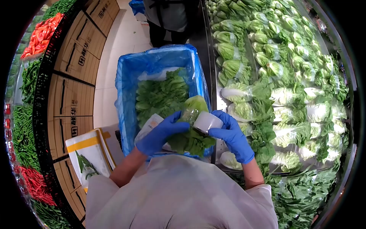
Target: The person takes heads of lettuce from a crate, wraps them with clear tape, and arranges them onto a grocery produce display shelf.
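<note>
Above the near end of a rectangular crate lined with blue plastic film (126,91), the left hand in a blue glove (164,131) has its grip around a green leafy lettuce bunch (195,102). This bunch has a pale base, darker ruffled leaves and a clear, shiny middle. The right hand in a blue glove (230,133) holds a white cylindrical roll (207,122) against it. Brown cabinet panels (63,91) carry dark Chinese characters; one seems to be "华", though the view is small.
</note>
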A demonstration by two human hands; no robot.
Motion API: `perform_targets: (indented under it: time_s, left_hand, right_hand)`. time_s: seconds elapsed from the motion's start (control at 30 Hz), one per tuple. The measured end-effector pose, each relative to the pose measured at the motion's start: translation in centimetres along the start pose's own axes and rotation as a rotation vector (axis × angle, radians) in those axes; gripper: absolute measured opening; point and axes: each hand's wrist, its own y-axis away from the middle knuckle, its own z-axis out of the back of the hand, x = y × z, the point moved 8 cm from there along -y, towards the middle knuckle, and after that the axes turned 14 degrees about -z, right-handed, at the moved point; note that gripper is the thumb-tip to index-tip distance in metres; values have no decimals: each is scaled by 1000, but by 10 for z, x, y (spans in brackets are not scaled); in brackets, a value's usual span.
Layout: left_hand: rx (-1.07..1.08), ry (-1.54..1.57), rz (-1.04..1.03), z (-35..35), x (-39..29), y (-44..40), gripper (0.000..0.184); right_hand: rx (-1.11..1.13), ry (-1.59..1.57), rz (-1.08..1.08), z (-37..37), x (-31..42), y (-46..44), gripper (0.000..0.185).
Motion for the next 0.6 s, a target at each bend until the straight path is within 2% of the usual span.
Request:
perform_targets:
  time_s: [0.07,0.1,0.17,0.33,0.4,0.53,0.6]
  left_hand:
    - [8,345,113,0,11,0,42]
    - [24,326,84,5,10,-14,42]
    - [214,87,105,-6,22,-13,41]
    - [187,7,2,-7,19,-12,46]
    - [164,-61,-42,-9,16,-12,48]
    - [81,16,-32,-6,5,-11,54]
    - [75,74,-2,-3,3,-6,58]
  right_hand:
    - [63,92,-120,-3,-5,-3,47]
    - [64,104,-84,-1,0,-12,47]
    - [189,244,-154,-15,-10,-11,44]
    - [151,213,-179,-10,-10,-16,38]
    - [102,533,-75,-14,0,-13,34]
    - [76,621,-5,-13,20,-7,31]
    - [42,627,-42,-6,25,-6,40]
